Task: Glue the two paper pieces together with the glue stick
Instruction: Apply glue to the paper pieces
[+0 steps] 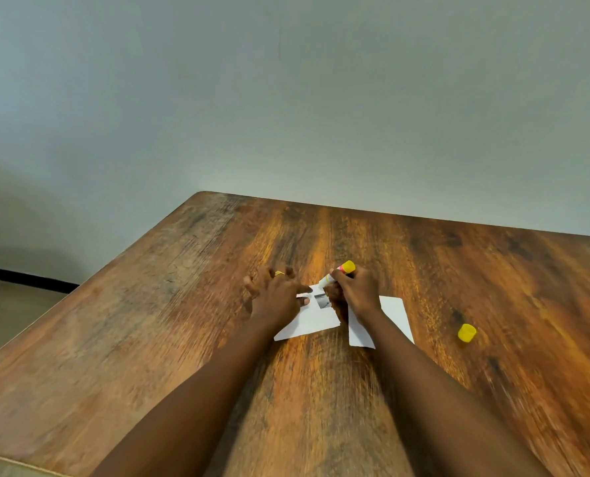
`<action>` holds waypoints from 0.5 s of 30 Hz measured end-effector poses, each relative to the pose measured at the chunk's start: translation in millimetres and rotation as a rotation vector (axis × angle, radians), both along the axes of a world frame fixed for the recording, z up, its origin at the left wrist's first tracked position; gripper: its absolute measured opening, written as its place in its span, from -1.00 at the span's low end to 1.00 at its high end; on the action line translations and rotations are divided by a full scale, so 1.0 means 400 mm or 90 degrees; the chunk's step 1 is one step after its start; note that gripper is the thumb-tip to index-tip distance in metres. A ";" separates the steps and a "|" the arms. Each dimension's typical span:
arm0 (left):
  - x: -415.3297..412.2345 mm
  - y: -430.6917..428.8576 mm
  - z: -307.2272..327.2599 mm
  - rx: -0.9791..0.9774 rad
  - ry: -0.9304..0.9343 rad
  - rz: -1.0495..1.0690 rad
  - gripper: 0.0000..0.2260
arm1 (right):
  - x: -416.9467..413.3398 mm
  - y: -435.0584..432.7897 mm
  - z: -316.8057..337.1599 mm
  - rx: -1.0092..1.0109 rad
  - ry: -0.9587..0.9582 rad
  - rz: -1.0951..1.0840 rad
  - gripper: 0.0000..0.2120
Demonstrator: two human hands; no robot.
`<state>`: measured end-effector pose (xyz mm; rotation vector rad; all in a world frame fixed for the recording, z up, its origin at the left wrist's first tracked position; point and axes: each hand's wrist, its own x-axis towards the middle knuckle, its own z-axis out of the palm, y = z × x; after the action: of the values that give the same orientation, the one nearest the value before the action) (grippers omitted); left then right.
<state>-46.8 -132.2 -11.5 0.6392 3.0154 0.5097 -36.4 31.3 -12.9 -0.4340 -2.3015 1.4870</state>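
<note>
Wooden table [183, 339], pale wall [286, 98], perhaps dark skirting [25, 277]

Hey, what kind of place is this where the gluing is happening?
Probably a plain indoor room, perhaps a study or office; I can't tell more. A wooden table stands near a pale painted wall, with a dark baseboard above the floor at left.

two papers [312, 320] side by side on table [149, 339], cap [467, 332] right, seemingly apart
</note>
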 end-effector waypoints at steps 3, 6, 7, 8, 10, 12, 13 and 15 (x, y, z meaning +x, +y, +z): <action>0.001 0.003 -0.007 -0.031 -0.003 -0.016 -0.67 | -0.005 -0.001 0.001 0.016 -0.008 0.015 -0.79; 0.002 0.002 -0.011 -0.032 -0.002 -0.016 -0.67 | -0.010 -0.005 -0.001 0.042 -0.015 0.027 -0.80; 0.002 0.003 -0.011 -0.028 -0.002 -0.019 -0.67 | -0.011 -0.006 -0.002 0.049 -0.018 0.027 -0.79; 0.001 0.004 -0.011 -0.023 -0.004 -0.021 -0.67 | -0.012 -0.006 -0.003 0.054 -0.019 0.027 -0.80; 0.000 0.005 -0.010 -0.019 -0.009 -0.019 -0.66 | -0.013 -0.007 -0.003 0.060 -0.017 0.025 -0.81; -0.002 0.004 -0.011 -0.024 -0.021 -0.012 -0.67 | -0.013 -0.008 -0.003 0.069 -0.018 0.026 -0.81; -0.004 0.004 -0.012 -0.024 -0.028 -0.006 -0.67 | -0.013 -0.009 -0.002 0.074 -0.020 0.027 -0.81; -0.001 0.005 -0.011 -0.024 -0.031 0.009 -0.68 | -0.014 -0.008 -0.001 0.080 -0.022 0.030 -0.81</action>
<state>-47.0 -130.3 -16.1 0.5939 2.9785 0.4619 -41.9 28.1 -13.2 -0.3754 -2.4324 1.3557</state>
